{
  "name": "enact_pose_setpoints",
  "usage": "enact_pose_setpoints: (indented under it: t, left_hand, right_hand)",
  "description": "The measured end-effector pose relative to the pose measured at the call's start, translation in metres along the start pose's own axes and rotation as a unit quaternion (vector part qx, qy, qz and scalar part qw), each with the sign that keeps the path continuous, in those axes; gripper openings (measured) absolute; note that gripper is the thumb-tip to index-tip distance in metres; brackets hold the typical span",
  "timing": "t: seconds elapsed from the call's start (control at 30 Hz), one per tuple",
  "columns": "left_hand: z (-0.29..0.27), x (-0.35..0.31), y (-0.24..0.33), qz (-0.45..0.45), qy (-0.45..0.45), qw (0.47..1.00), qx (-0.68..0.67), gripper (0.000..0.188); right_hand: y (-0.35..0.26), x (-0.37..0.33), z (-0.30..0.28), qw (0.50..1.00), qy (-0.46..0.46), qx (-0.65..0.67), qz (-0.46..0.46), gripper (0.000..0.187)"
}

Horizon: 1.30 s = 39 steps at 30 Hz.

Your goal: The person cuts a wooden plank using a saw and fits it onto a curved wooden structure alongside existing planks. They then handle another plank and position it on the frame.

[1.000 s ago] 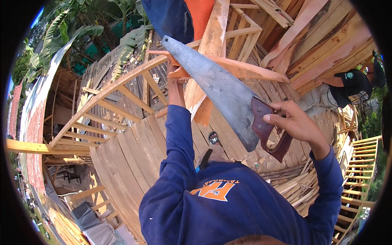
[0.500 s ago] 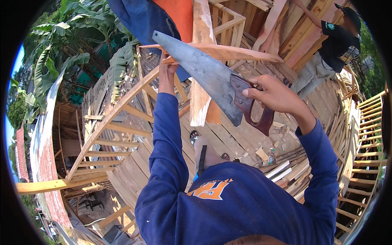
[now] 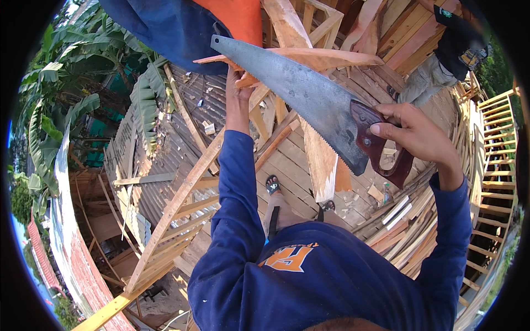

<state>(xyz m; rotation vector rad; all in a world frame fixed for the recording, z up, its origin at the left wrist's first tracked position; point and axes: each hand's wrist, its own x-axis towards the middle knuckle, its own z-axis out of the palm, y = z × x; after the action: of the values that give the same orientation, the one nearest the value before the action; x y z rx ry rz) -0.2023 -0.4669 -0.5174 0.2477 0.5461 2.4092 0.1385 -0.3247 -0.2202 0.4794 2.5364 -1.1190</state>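
Observation:
A handsaw [image 3: 292, 91] with a grey blade and dark brown handle slants across the middle, its toe up at the left. My right hand [image 3: 417, 132] is closed on the handle at the lower right. The toothed edge faces down and left. Behind the blade lies a curved reddish plank [image 3: 331, 57], its pointed end showing to the left. My left hand [image 3: 238, 85] grips wood near that end, its fingers partly hidden by the plank and blade. Whether the teeth touch the plank, I cannot tell. A thick timber [image 3: 320, 165] with a pale, rough end passes below the blade.
A slatted wooden frame [image 3: 176, 220] rises at my left, beside a corrugated metal roof [image 3: 182, 110]. Blue tarp [image 3: 160, 33] and orange cloth [image 3: 237, 19] hang ahead. Stacked wood strips [image 3: 400, 234] lie at right, near a railing [image 3: 497, 165]. Another person [image 3: 458, 49] stands far right.
My right hand and the saw have shifted to the right across the plank. My left hand keeps its grip, a little further right in view. The whole view has turned slightly.

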Motion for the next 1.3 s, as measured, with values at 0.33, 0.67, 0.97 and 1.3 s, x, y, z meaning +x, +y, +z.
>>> enact_pose_setpoints:
  t: [0.33, 0.67, 0.97, 1.3]
  left_hand:
    - [0.009, -0.02, 0.031, 0.033, 0.075, 0.989, 0.124, 0.036]
    - [0.13, -0.041, 0.136, 0.242, 0.155, 0.428, 0.857, 0.026]
    - [0.146, -0.001, 0.115, -0.066, 0.111, 0.114, 0.985, 0.037]
    - [0.124, 0.003, 0.114, -0.027, 0.155, 0.106, 0.982, 0.04]
  right_hand:
    - [-0.002, -0.003, 0.038, 0.996, 0.025, 0.081, -0.04, 0.047]
    - [0.035, -0.029, 0.063, 0.907, 0.015, 0.399, -0.131, 0.076]
    - [0.064, -0.031, 0.101, 0.841, 0.073, 0.503, -0.185, 0.057]
    - [0.063, -0.016, 0.106, 0.861, 0.157, 0.422, -0.236, 0.044]
